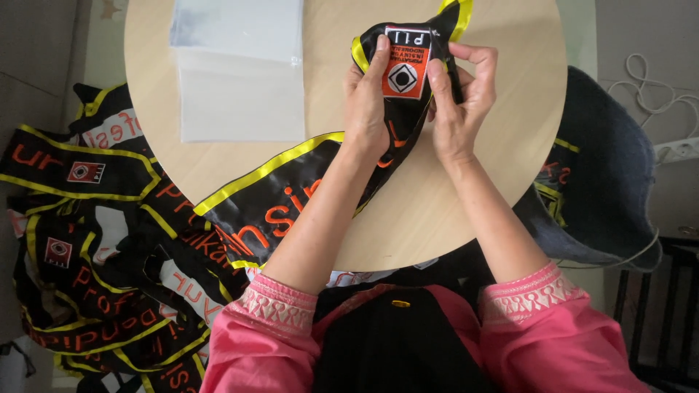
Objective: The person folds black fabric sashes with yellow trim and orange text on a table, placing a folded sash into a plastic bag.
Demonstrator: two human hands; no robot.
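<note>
Head view showed the left hand [366, 109] and right hand [459, 109] pinching a black satin sash with yellow trim [291, 196]. Fingers gripped its folded badge end above the round wooden surface [502, 44]; keeping edges aligned seemed wise.

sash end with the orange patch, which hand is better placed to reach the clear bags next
Left. The left hand grips the sash on the side facing the clear bags; the right hand would have to cross over.

What I count here

One black sash [291, 196] with yellow trim in my two hands, one stack of clear plastic bags [240, 73], one round wooden table [510, 87].
</note>
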